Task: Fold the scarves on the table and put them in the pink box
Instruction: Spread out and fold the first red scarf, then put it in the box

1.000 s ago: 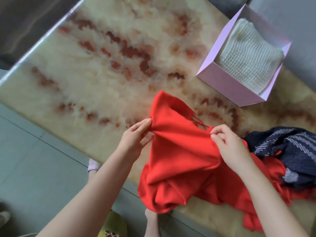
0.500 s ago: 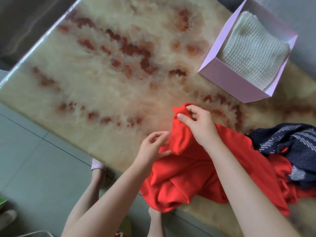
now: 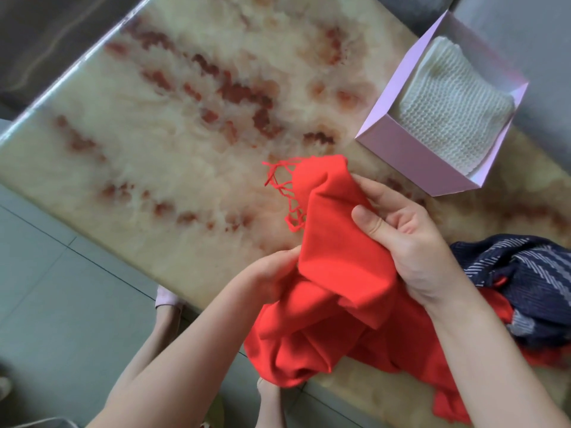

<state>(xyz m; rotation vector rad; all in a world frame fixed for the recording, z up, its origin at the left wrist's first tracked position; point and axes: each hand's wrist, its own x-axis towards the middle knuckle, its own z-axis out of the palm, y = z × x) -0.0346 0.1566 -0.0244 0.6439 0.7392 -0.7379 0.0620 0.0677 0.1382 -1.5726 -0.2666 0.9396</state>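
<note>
Bringing the knotted red fringe of a crumpled bright red woven scarf into the open, hidden in the bunched cloth half a second earlier. Rolling the right grip from palm-down to palm-up just beside that end, thumb pressing on the cloth and fingers curled behind it, clamped on the scarf. Sliding the left grip lower and closing it on a fold nearer the body, partly buried in red fabric. Keeping most of the scarf heaped at the near edge of the glossy cream-and-rust marbled surface, spilling over that edge toward the floor and lying against a rumpled navy scarf with white stripes on the right. Leaving the open pink cardboard box well apart at the far right, already holding one folded cream knitted scarf. Judging by the freed end, probably hunting for the short edge to square up before a first fold; making no fold yet, and leaving two scarves outside the box.
</note>
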